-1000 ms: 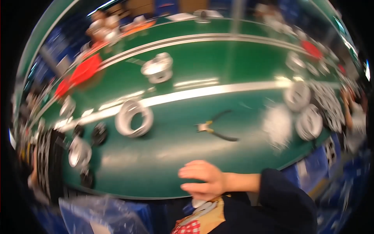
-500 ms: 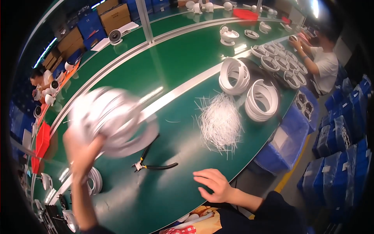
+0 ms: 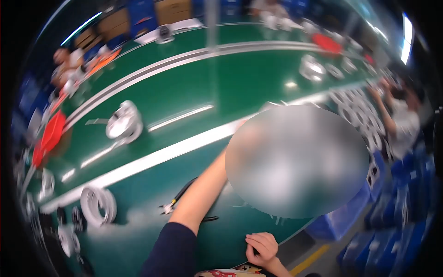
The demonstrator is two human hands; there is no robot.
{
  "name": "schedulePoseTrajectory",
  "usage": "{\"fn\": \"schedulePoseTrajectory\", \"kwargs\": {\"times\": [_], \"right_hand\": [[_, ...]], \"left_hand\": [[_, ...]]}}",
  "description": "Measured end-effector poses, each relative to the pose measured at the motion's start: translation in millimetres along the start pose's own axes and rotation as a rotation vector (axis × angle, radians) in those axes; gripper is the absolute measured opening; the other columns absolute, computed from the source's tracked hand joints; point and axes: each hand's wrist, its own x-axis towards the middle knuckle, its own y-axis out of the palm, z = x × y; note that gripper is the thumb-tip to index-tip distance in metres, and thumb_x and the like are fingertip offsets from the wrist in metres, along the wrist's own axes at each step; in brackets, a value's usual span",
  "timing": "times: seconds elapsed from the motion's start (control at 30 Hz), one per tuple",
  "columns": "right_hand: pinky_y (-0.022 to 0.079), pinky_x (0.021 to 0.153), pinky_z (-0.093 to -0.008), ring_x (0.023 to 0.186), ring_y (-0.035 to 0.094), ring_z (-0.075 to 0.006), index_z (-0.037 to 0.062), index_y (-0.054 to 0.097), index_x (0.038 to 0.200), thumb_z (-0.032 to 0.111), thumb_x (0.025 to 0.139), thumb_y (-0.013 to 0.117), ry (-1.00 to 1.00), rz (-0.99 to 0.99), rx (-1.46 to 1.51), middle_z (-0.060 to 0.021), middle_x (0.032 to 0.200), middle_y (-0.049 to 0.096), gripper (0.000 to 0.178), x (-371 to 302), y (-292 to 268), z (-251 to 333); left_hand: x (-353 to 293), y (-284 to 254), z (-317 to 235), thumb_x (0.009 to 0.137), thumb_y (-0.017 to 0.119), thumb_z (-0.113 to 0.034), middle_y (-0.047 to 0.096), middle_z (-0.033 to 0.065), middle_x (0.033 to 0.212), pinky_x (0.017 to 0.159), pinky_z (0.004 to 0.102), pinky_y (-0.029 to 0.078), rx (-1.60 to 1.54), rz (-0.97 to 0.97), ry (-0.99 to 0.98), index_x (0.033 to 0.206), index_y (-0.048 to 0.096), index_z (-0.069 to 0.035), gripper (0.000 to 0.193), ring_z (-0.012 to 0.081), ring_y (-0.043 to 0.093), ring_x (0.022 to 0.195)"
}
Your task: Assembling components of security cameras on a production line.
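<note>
My left forearm in a dark sleeve reaches forward and right across the green table. A large smeared grey patch hides most of my left hand, so its fingers and anything in them cannot be made out. Under that forearm lie cutting pliers with black handles, partly covered. My right hand hovers by the near table edge, fingers loosely curled together and nothing visible in them. A few thin white strips show below the patch. To the left stands a stack of white rings.
A white round housing sits on the green belt past the pale rail. White ring parts crowd the right side near a co-worker. A blue bin stands beside the table, and a red tray is far left.
My left hand has swung from left to right; the white rings it held are out of sight. My right hand has curled its spread fingers. The view has shifted, and a grey patch covers the middle right.
</note>
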Motion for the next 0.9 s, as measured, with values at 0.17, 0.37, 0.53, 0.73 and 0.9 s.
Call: {"fn": "schedulePoseTrajectory", "kwargs": {"times": [0.17,0.37,0.53,0.73,0.9], "right_hand": [[0.046,0.060,-0.0315,0.063,0.059,-0.0235,0.0034,0.060,0.074,-0.002,0.058,0.056,-0.009,0.084,0.001,-0.0070,0.074,0.062,0.017,3,8,8],[0.047,0.068,-0.0361,0.068,0.060,-0.0289,0.0000,0.061,0.083,-0.005,0.066,0.054,-0.104,0.083,-0.024,-0.0135,0.078,0.062,0.019,8,11,16],[0.044,0.080,-0.0388,0.089,0.055,-0.0345,-0.0031,0.058,0.094,0.001,0.073,0.056,-0.081,0.123,0.000,-0.0203,0.099,0.057,0.021,4,11,24],[0.038,0.088,-0.0452,0.108,0.042,-0.0357,-0.0055,0.045,0.110,0.016,0.082,0.055,-0.211,0.103,0.307,-0.0249,0.120,0.039,0.036,3,29,50],[0.036,0.091,-0.0451,0.116,0.037,-0.0359,-0.0038,0.044,0.112,0.027,0.082,0.059,-0.411,0.057,0.499,-0.0230,0.122,0.038,0.045,11,80,124]], "left_hand": [[14,12,25,0.060,0.063,-0.013,0.053,0.0237,0.088,0.079,0.0415,0.043,0.768,-0.354,0.499,0.099,0.043,0.005,0.047,0.0390,0.053,0.086],[-12,-23,-10,0.064,0.058,-0.023,0.047,0.0314,0.107,0.089,0.0398,0.038,0.830,-0.116,0.336,0.104,0.040,0.013,0.057,0.0398,0.047,0.102],[-185,-103,-136,0.069,0.054,-0.017,0.059,0.0197,0.098,0.079,0.0337,0.047,1.062,-0.098,0.463,0.103,0.053,0.005,0.040,0.0285,0.060,0.091],[-534,-175,-198,0.068,0.058,-0.006,0.061,0.0092,0.063,0.073,0.0328,0.049,1.874,-0.919,0.753,0.084,0.063,-0.005,0.017,0.0220,0.060,0.057],[-863,-136,-111,0.066,0.056,-0.011,0.063,0.0159,0.076,0.069,0.0390,0.049,1.700,-2.221,-0.375,0.102,0.060,-0.008,0.036,0.0317,0.060,0.071]]}}
